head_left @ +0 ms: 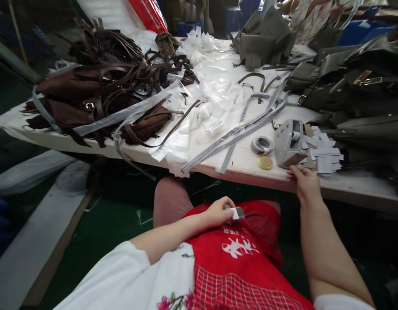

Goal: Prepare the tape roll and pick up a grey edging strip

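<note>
My left hand [222, 211] is over my lap, its fingers closed around a small grey bundle [239, 213] with a white paper piece on it. At the table's front edge my right hand [305, 180] has thumb and fingertips pinched together, close to the near bottom corner of a grey tape dispenser [285, 144]. Whatever may be between those fingertips is too small to make out. Left of the dispenser lie a coiled grey strap [262, 145] with a white band and a small yellow-rimmed round roll [265, 162]. White paper slips [326, 157] lie scattered to its right.
Brown fringed bags [73, 110] are heaped on the table's left. Olive-grey bags [347, 99] pile up on the right, more [263, 41] at the back. Long grey strips [231, 140] and crumpled clear plastic [212, 107] cover the middle, some strips overhanging the front edge.
</note>
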Tool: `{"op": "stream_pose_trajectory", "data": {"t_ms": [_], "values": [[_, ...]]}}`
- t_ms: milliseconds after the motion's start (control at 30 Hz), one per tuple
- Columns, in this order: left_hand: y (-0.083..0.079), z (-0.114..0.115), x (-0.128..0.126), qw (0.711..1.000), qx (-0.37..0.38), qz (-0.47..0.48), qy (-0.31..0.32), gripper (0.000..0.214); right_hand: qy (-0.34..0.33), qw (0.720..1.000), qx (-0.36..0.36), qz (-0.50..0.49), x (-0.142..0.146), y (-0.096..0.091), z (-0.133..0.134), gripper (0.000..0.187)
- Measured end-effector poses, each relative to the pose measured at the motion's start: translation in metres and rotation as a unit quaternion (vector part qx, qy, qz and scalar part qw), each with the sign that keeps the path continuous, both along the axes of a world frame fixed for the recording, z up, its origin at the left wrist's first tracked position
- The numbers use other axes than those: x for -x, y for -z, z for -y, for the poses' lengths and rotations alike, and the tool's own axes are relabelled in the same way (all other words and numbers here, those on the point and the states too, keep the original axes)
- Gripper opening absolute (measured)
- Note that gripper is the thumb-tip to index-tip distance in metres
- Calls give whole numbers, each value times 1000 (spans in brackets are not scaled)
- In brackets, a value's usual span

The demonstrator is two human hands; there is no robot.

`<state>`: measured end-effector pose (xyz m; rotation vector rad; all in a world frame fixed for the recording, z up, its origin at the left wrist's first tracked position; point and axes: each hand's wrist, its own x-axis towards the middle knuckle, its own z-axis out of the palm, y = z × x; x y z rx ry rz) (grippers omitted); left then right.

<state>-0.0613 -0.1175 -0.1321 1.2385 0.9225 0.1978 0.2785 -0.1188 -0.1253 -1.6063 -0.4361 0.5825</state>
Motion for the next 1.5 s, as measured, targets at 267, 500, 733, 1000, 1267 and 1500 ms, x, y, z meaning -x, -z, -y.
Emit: {"op": "stream_pose_trajectory", "data": {"t_ms": [267,500,733,1000,1267,1500], "values": [[2,-16,0,981,-50,62,-179,17,-347,932,80,-64,133,-32,45,34],[-4,-14,1,982,-79,36,-167,15,-410,895,125,-126,182,-24,51,44],[5,-12,4,981,-123,21,-150,14,-418,887,150,-123,181,-12,47,49],[5,-11,7,982,-83,47,-162,19,-439,877,161,-110,184,4,46,52],[2,-15,9,974,-80,64,-202,42,-434,871,120,-197,191,2,45,48],[-10,-15,15,968,-211,31,-135,37,-390,898,38,-202,205,17,31,47]]}}
